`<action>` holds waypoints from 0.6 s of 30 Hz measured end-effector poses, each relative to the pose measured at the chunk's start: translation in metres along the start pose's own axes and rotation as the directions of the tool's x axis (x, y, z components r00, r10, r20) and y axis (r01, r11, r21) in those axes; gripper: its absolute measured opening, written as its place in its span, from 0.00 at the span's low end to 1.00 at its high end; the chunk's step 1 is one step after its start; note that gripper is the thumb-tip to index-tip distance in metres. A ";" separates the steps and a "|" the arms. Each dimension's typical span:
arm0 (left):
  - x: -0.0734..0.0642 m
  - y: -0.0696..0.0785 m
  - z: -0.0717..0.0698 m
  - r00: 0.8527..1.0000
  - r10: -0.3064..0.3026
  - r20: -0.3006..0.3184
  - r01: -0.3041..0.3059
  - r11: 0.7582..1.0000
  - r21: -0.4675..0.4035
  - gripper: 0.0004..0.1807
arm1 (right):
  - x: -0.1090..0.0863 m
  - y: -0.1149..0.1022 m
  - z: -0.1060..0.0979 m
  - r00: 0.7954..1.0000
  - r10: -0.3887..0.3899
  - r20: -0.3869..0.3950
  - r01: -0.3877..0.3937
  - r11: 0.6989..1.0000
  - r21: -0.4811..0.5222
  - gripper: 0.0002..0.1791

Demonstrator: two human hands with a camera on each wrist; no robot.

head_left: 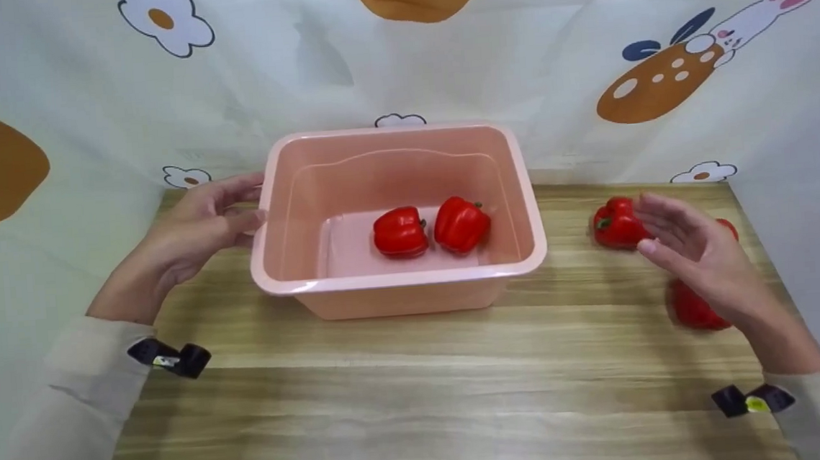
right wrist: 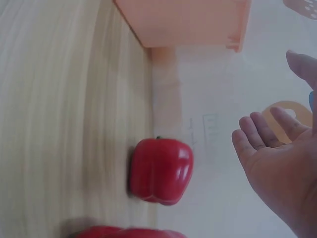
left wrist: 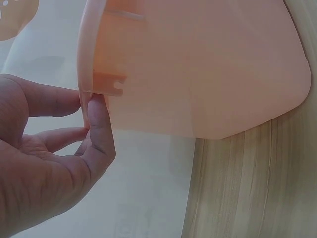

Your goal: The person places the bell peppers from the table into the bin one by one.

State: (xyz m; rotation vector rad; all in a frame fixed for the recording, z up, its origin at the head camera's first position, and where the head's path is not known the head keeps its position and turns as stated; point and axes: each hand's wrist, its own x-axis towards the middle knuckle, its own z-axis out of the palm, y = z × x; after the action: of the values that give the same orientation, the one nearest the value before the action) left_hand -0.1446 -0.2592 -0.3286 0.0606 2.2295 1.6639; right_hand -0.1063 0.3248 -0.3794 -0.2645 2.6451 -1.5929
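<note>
The fingers of my left hand (head_left: 190,231) pinch the pink bin (head_left: 400,299) by its rim, at the bin's nine o'clock. Those of my right hand (head_left: 707,252) hold nothing: they are extended, thumb well apart from them, and in the right wrist view they touch no pepper. At ten o'clock from that hand a back pepper (head_left: 616,230), red and stemmed, lies on the wooden table (head_left: 422,402); towards seven o'clock is a front pepper (head_left: 693,311), partly covered by my hand, and at one o'clock a red patch (head_left: 729,228) shows, probably a third. Inside the bin, a middle pepper (head_left: 399,232) rests on the floor with an inner pepper (head_left: 461,225) just beside it at its three o'clock. I'd judge the work part done: two peppers are in, while at least two, likely three, remain outside.
</note>
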 end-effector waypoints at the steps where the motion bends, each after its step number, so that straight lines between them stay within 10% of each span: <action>1: 0.000 0.001 0.000 1.000 -0.002 -0.001 0.002 1.000 0.002 0.35 | -0.002 0.002 -0.001 1.000 0.011 -0.006 -0.011 0.999 -0.031 0.35; 18: -0.001 0.003 0.000 1.000 -0.013 -0.008 0.013 0.999 0.038 0.36 | -0.058 0.048 -0.035 0.960 0.058 -0.275 -0.085 0.992 -0.088 0.37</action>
State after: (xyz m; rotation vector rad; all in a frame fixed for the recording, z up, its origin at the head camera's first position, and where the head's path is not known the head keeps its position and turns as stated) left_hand -0.1444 -0.2586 -0.3250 0.0493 2.2625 1.6176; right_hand -0.0594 0.3872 -0.4078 0.0534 2.9023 -1.5802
